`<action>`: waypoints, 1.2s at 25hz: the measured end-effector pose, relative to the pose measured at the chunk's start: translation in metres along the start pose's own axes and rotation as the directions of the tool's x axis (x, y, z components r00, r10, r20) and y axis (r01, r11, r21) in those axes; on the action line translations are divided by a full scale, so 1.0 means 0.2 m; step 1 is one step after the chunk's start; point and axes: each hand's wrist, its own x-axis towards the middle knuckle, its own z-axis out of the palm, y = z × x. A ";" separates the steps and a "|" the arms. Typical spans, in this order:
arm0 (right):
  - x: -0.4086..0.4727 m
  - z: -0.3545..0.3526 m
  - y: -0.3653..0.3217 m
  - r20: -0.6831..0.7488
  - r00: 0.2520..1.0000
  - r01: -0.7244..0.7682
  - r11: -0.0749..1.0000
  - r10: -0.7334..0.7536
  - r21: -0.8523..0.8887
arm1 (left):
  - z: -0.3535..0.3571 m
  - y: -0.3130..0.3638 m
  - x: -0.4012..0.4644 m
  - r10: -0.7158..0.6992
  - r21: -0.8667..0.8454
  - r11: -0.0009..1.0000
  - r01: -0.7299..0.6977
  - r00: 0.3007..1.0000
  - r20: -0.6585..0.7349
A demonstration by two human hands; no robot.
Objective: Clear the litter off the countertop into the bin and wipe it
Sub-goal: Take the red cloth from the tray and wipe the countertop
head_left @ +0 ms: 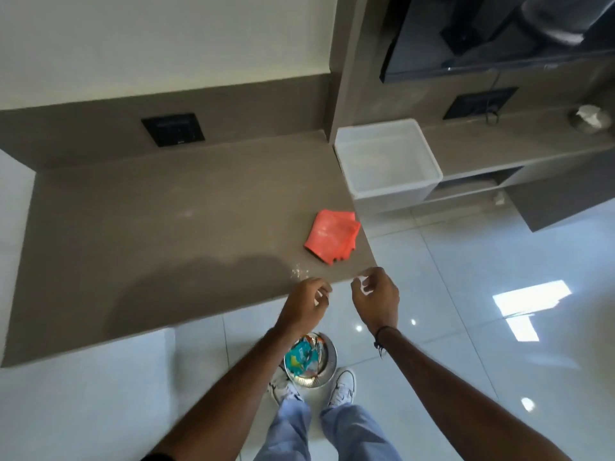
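Observation:
Both my hands hover at the front right corner of the brown countertop [139,227]. My left hand [304,302] and my right hand [377,299] have their fingers curled in a loose pinch. Whether either one holds a small scrap is too unclear to tell. A few white crumbs [297,272] lie on the counter just beyond my left hand. A folded orange cloth [332,236] rests near the counter's right edge. Below my hands, a round metal bin [327,362] stands on the floor between my shoes, with colourful wrappers [301,357] in it.
A white plastic tub [429,161] sits at the counter's back right corner. Black socket plates [173,129] are set in the backsplash. To the right are a lower shelf unit [519,144], a wall screen [499,38] and glossy white floor tiles [466,294].

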 end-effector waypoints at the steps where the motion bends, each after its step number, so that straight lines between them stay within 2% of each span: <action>1: -0.07 0.03 0.08 0.024 1.000 0.001 0.999 0.000 -0.036 | 0.06 -0.07 -0.05 -0.041 0.022 0.999 0.040 0.998 0.046; 4: -0.21 0.19 0.36 0.166 0.977 -0.114 0.985 0.135 -0.129 | 0.25 -0.37 -0.13 -0.218 0.082 0.974 0.209 0.970 0.111; 7: -0.24 0.47 0.73 0.283 0.912 -0.239 0.946 0.296 -0.218 | 0.47 -0.78 -0.12 -0.404 0.100 0.912 0.398 0.914 0.044; 10: -0.23 0.83 1.17 0.362 0.837 -0.308 0.900 0.410 -0.307 | 0.75 -1.28 -0.06 -0.560 0.161 0.813 0.559 0.827 -0.047; 14: -0.27 1.24 1.61 0.410 0.757 -0.302 0.829 0.509 -0.471 | 1.08 -1.76 0.05 -0.743 0.231 0.648 0.726 0.669 -0.022; 16: -0.29 1.26 1.64 0.443 0.735 -0.265 0.819 0.514 -0.510 | 1.11 -1.79 0.05 -0.764 0.230 0.625 0.746 0.645 -0.013; 19: -0.32 1.21 1.61 0.456 0.737 -0.236 0.822 0.498 -0.518 | 1.09 -1.77 0.01 -0.735 0.292 0.632 0.718 0.675 -0.066; 24: -0.28 1.11 1.45 0.481 0.733 -0.219 0.836 0.481 -0.503 | 0.97 -1.64 -0.02 -0.731 0.297 0.639 0.709 0.680 -0.050; 30: -0.46 0.41 0.62 0.507 0.742 -0.174 0.857 0.438 -0.485 | 0.32 -0.86 -0.41 -0.758 0.209 0.636 0.743 0.653 -0.013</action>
